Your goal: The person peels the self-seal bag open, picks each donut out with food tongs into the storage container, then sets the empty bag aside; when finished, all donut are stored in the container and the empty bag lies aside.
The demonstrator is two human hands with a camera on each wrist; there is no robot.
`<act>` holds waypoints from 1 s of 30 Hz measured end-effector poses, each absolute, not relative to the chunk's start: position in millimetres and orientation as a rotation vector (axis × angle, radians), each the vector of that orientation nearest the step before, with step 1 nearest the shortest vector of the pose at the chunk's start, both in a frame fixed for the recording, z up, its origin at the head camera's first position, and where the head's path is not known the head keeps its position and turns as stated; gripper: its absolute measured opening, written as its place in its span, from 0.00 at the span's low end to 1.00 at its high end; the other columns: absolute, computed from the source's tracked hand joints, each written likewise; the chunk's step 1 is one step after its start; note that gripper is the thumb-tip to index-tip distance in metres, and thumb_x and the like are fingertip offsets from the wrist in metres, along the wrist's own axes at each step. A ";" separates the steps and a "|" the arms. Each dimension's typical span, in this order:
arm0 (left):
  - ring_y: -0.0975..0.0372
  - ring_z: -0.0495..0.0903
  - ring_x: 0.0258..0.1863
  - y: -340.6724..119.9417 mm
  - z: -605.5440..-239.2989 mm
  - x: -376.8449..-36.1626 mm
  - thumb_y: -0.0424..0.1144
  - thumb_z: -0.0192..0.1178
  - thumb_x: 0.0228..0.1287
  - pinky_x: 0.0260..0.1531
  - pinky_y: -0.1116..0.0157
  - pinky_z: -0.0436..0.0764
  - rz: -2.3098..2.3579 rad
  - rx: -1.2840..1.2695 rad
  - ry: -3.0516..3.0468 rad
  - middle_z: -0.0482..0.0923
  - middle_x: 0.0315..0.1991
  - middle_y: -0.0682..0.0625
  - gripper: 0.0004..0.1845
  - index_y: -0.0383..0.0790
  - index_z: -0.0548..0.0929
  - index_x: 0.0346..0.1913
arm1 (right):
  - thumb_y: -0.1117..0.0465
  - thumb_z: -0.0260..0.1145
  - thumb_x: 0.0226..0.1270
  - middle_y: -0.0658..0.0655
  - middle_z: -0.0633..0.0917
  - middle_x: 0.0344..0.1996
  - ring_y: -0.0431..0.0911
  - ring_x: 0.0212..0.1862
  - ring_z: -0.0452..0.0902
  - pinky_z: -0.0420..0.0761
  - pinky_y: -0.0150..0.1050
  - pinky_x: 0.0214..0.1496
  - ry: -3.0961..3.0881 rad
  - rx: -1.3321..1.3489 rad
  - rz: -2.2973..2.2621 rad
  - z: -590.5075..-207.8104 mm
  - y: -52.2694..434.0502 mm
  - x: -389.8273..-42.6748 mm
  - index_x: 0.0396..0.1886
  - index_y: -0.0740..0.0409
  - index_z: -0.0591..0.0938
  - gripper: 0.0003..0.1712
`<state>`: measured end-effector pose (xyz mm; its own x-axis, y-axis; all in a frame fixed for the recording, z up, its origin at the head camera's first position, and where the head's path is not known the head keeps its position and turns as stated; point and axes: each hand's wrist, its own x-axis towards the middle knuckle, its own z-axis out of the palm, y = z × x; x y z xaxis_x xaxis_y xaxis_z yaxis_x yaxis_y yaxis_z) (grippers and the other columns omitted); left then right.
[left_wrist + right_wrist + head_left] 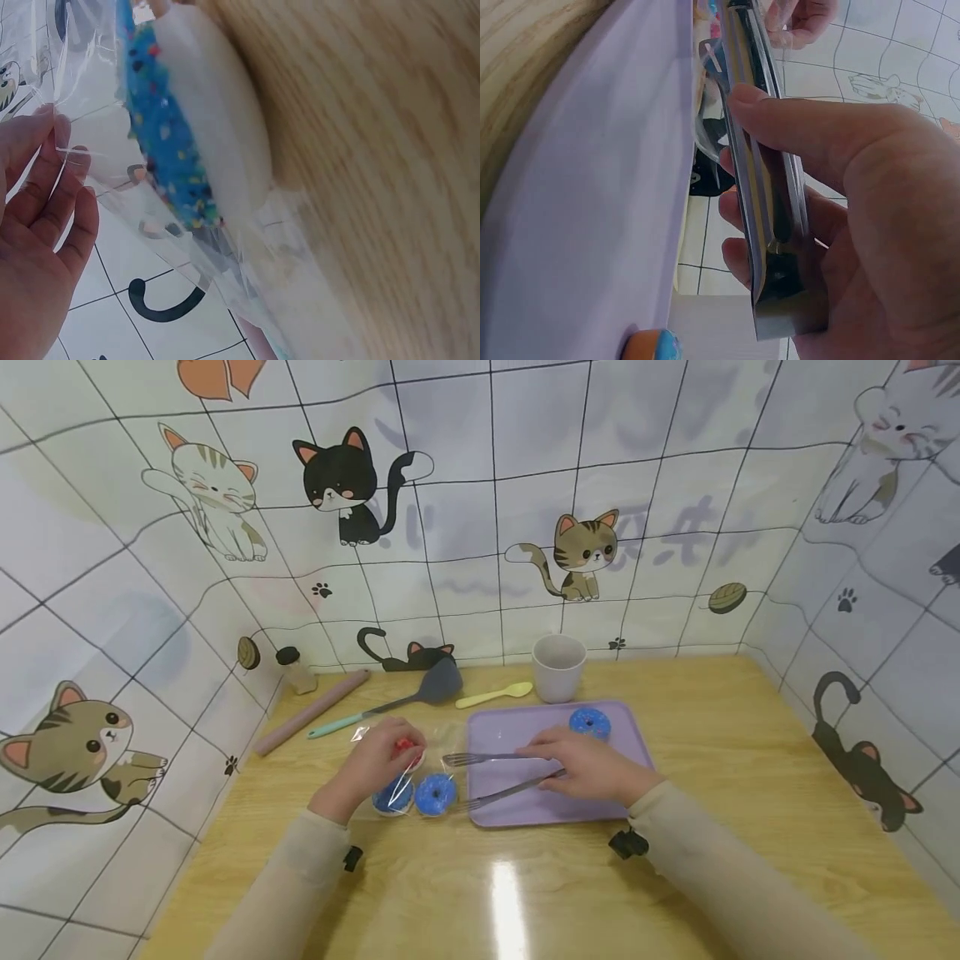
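Note:
My left hand [382, 758] pinches the edge of a clear plastic bag [97, 90] between thumb and fingers. Inside the bag are two blue-iced doughnuts and a red-topped one [406, 747], partly hidden by my fingers. A blue doughnut [169, 135] with coloured sprinkles shows close up in the left wrist view. In my right hand [588, 766] are metal tongs [761, 165], gripped between thumb and fingers over the lilac tray [510, 727]. Their arms stand apart, tips pointing left toward the bag, with nothing between them. Another blue doughnut [600, 720] lies on the tray behind my right hand.
A white cup [558, 670] stands behind the tray. Left of it along the back lie a yellow spoon [491, 695], a grey spatula [438, 683] with a mint handle and a brown rolling pin [313, 712]. A black-lidded jar [298, 675] sits in the back left corner, against cat-patterned walls.

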<state>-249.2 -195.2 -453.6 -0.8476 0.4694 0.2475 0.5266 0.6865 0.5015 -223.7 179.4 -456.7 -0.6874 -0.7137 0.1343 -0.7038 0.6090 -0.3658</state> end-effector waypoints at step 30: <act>0.57 0.80 0.42 -198.3 -456.9 -249.3 0.37 0.67 0.70 0.48 0.55 0.81 -0.846 -0.850 -2.773 0.82 0.38 0.53 0.03 0.43 0.89 0.39 | 0.55 0.74 0.67 0.50 0.84 0.55 0.44 0.56 0.79 0.84 0.44 0.55 2.994 -1.289 -0.633 -460.7 198.0 -193.9 0.69 0.46 0.81 0.30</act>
<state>-249.3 -198.3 -456.9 -0.8349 0.4813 0.2672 0.5484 0.6860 0.4782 -193.9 198.0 -460.7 -0.6852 -0.6603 0.3074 -0.7282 0.6291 -0.2718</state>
